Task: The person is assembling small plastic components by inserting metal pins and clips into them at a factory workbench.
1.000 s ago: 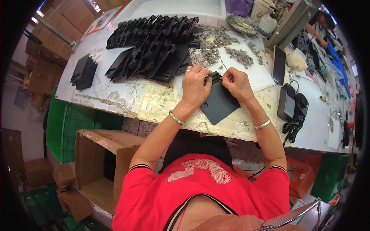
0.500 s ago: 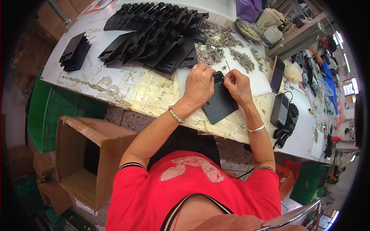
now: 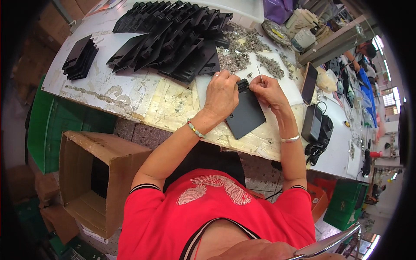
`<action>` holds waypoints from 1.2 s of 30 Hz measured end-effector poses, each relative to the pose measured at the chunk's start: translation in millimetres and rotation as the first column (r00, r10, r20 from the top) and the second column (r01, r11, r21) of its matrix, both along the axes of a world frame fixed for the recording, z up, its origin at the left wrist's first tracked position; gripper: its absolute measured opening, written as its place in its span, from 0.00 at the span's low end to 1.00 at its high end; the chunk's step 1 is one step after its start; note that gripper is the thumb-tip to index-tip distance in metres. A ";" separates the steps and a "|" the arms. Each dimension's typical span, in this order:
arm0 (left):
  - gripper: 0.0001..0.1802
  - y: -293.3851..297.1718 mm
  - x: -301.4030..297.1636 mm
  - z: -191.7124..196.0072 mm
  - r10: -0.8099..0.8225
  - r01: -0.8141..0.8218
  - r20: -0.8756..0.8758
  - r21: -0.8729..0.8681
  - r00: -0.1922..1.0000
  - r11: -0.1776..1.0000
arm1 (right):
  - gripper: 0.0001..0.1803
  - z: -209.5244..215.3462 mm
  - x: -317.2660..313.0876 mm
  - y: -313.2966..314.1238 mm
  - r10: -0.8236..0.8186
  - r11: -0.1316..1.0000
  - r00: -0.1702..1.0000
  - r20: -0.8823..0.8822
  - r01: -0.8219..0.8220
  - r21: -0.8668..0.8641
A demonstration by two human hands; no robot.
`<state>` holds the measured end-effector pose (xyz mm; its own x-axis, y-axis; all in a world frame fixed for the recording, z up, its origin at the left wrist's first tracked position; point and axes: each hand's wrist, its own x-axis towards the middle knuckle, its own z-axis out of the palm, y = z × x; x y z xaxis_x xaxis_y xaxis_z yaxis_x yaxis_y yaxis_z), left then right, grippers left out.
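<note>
One black panel [image 3: 246,113] lies at the table's [image 3: 167,108] near edge; the left hand [image 3: 220,96] grips its upper left side, partly covering it, and the right hand [image 3: 271,93] pinches one thin rod [image 3: 259,72] beside its top. Left of the panel stand two groups of black parts [image 3: 173,45], overlapped past counting; beyond it, countless metal bits [image 3: 236,61]; right, one phone [image 3: 309,83].

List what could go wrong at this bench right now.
The thin rod in the right hand might slip, scratching the black panel or poking the nearby left hand. The loose metal parts lying just beyond the hands could get knocked and scattered.
</note>
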<state>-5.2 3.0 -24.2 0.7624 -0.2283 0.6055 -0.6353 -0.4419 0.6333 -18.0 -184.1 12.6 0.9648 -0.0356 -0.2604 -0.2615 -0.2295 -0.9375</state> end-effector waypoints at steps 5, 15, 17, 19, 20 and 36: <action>0.08 -0.3 1.4 -2.1 0.017 -0.017 0.002 0.001 1.000 1.000 | 0.09 -5.9 2.6 1.0 -0.014 0.998 0.999 0.044 0.016 -0.054; 0.07 -1.6 8.5 2.4 0.069 -0.055 -0.063 0.196 0.996 0.979 | 0.13 -16.7 7.1 -0.5 0.112 0.905 0.968 0.224 -0.006 -0.426; 0.07 0.8 12.6 0.9 0.017 0.000 -0.087 0.189 0.996 0.982 | 0.13 -2.7 -2.4 1.2 0.104 0.947 0.977 0.186 -0.040 -0.320; 0.08 5.1 7.1 4.0 0.004 0.011 -0.107 0.144 0.994 0.990 | 0.12 17.1 -11.9 2.6 0.031 0.971 0.974 0.227 0.024 -0.238; 0.09 6.8 0.0 8.6 -0.002 0.015 -0.143 0.086 0.990 0.996 | 0.11 24.2 -16.5 1.7 -0.032 0.984 0.969 0.245 0.074 -0.164; 0.18 18.6 -21.5 8.3 0.007 -0.016 -0.452 -0.016 0.892 1.000 | 0.08 29.1 -57.2 32.0 0.388 0.582 0.892 0.232 -0.042 -0.812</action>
